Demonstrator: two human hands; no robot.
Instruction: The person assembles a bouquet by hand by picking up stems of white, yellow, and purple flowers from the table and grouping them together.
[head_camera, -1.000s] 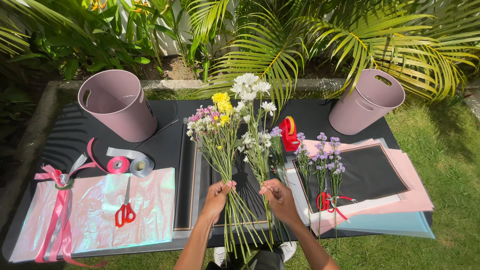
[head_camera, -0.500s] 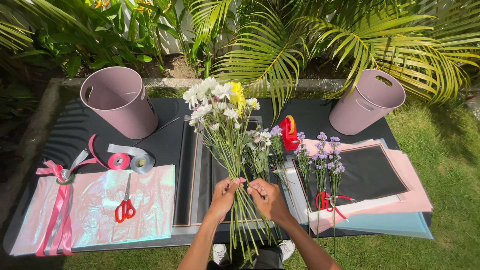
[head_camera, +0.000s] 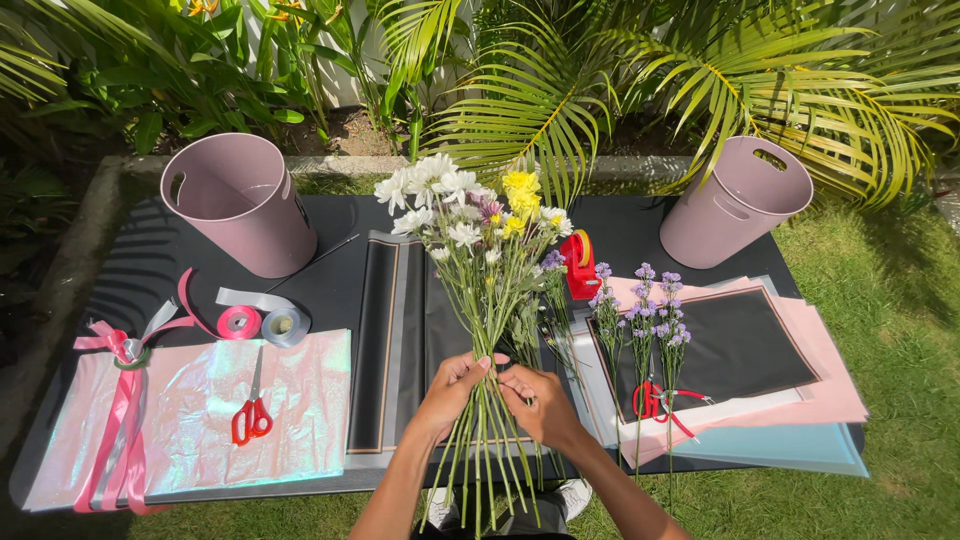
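One flower bunch (head_camera: 478, 290) in two hands: left hand (head_camera: 452, 388), right hand (head_camera: 540, 402)

We lose the lower ends of the flower stems (head_camera: 487, 470) below the frame's bottom edge, along with both our forearms. Our right hand (head_camera: 540, 402) covers part of the stems, its fingertips hidden among them. The pink ribbon bundle (head_camera: 118, 420) trails past the table edge (head_camera: 60, 480).

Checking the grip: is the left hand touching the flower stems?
Touching. The head view shows the left hand with its fingers wrapped around the flower stems.
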